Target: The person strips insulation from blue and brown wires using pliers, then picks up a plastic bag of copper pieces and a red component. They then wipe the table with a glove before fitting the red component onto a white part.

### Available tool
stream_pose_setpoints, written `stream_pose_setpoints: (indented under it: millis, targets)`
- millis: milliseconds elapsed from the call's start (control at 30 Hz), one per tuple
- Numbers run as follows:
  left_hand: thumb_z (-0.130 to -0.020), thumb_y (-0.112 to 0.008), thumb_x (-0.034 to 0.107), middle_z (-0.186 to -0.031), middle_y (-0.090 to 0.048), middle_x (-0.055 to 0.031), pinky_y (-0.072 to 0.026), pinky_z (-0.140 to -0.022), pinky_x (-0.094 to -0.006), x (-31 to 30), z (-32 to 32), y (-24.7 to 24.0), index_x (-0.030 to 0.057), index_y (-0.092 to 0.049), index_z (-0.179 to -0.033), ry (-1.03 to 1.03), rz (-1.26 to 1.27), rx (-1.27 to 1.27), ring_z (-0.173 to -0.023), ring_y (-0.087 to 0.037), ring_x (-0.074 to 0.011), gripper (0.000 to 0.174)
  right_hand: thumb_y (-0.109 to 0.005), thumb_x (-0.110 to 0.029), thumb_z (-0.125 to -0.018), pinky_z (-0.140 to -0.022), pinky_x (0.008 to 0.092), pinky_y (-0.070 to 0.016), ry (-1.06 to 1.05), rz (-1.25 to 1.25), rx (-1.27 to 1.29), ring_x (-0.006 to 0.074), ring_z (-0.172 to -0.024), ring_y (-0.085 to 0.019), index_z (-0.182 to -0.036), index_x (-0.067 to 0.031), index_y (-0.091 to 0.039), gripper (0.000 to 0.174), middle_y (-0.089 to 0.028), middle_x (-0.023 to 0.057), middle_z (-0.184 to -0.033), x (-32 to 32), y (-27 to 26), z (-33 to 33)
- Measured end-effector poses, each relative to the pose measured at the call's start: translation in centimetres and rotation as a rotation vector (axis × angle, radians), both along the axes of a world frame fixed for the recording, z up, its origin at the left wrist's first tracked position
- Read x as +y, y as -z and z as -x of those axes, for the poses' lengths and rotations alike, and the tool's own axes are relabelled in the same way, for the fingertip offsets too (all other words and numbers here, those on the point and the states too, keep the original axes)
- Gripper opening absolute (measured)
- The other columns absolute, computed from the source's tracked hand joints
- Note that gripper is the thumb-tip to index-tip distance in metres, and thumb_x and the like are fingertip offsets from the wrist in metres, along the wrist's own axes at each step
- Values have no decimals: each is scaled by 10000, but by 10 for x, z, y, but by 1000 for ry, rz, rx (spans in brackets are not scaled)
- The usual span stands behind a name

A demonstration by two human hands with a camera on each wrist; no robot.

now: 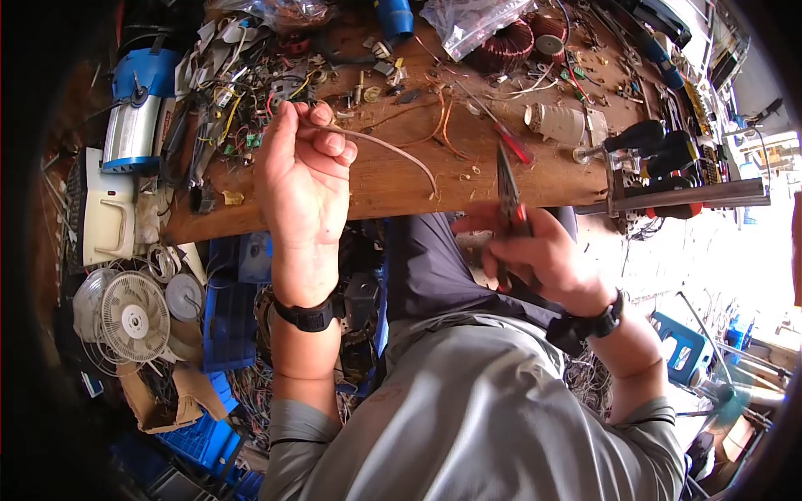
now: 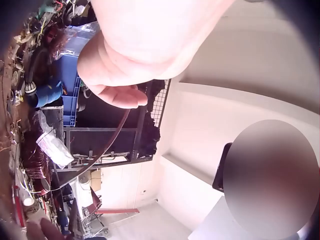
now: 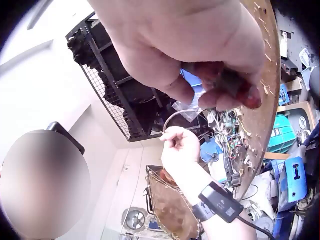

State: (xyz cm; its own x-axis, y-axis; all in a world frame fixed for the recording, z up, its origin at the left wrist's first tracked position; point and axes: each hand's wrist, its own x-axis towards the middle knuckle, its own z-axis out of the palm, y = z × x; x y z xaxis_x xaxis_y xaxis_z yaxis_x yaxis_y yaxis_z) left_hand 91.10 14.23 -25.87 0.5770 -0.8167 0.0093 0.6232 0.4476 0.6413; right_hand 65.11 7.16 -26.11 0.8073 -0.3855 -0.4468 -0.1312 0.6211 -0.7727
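Note:
Over the front edge of the wooden workbench (image 1: 376, 188), my left hand (image 1: 305, 179) pinches one end of a thin brownish wire (image 1: 391, 147) between its curled fingers. The wire's free end arcs to the right and down; the left wrist view shows the same wire (image 2: 107, 145) bending away from the fingertips. My right hand (image 1: 547, 255) grips pliers (image 1: 506, 188) with red and black handles, jaws pointing up and away from me. The pliers stand apart from the wire, to its right. In the right wrist view, the palm and fingers partly cover the red handle (image 3: 247, 95).
A red-handled screwdriver (image 1: 512, 144) lies on the bench near a cardboard roll (image 1: 555, 123). Tangled wires and small parts (image 1: 238, 108) crowd the left side, with copper coils (image 1: 505, 46) at the back. A metal bar (image 1: 693, 199) juts out at right; a white fan (image 1: 134, 317) stands lower left.

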Motion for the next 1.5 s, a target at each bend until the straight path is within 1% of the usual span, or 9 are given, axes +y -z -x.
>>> stream_pose_setpoints:
  millis: [67,200,300,533,700,833,933,1267,1500]
  targets:
    - [-1004,-496,260,-845,-604,-43,-420,-598,-291,-2,6,-1,105,-572,-911,6,3,-20,-616,-530,-117,195,-676,-141,-881,-503,205,-403,100,156,73,49,-576,-494,-1010,-7,-642,189,-569,-26,-684,1,8,-13]
    - [-1005,-495,258,-846,-606,-43,-424,-596,-294,-3,18,-4,100,-573,-913,-3,-12,-44,-615,-534,-121,199,-716,-85,-837,-472,210,-384,222,198,-15,49,-563,-490,-873,-32,-612,122,-563,-28,-677,1,26,-34]
    - [-1007,-493,265,-843,-609,-42,-431,-594,-297,0,17,-5,94,-574,-913,-39,-28,-85,-615,-539,-126,211,-723,-48,-826,-539,230,-439,116,78,-52,96,-638,-564,-930,-51,-523,226,-652,52,-838,1,21,-32]
    - [-995,-523,274,-846,-618,-30,-423,-619,-292,17,-32,1,91,-576,-922,-196,11,-148,-633,-512,-114,204,-726,-73,-816,-518,217,-419,158,330,187,63,-609,-532,-902,-65,-541,205,-607,2,-766,-16,29,-28]
    - [-994,-521,260,-840,-603,-19,-427,-627,-289,19,-18,0,100,-568,-912,-144,-21,-89,-654,-506,-120,185,-719,-121,-834,-507,201,-398,149,311,50,48,-588,-500,-852,-66,-547,181,-578,-26,-707,-10,29,-57]
    - [-997,-517,259,-840,-604,-28,-432,-625,-290,18,-7,2,99,-569,-915,-129,-31,-55,-645,-510,-125,187,-688,-107,-855,-472,217,-409,105,377,58,67,-581,-518,-909,-23,-577,149,-657,60,-840,-1,31,-71]
    - [-999,-515,261,-842,-607,-37,-439,-623,-294,21,-8,3,92,-568,-918,-145,-48,-84,-639,-525,-130,195,-617,-69,-897,-479,244,-462,114,-78,-116,102,-608,-572,-951,-91,-467,161,-640,80,-841,5,21,-69]
    - [-997,-519,263,-826,-611,-44,-462,-605,-314,19,-9,8,87,-570,-924,-179,-77,-121,-620,-554,-147,197,-670,-98,-878,-467,226,-448,120,-113,-42,79,-581,-553,-925,-106,-501,176,-615,32,-774,2,16,-69]
    - [-992,-524,267,-825,-606,-26,-426,-603,-300,20,-6,7,112,-593,-919,-108,-36,-70,-628,-538,-136,184,-722,-94,-834,-489,191,-381,336,426,130,35,-577,-479,-931,-67,-543,205,-526,-45,-689,7,45,-80]
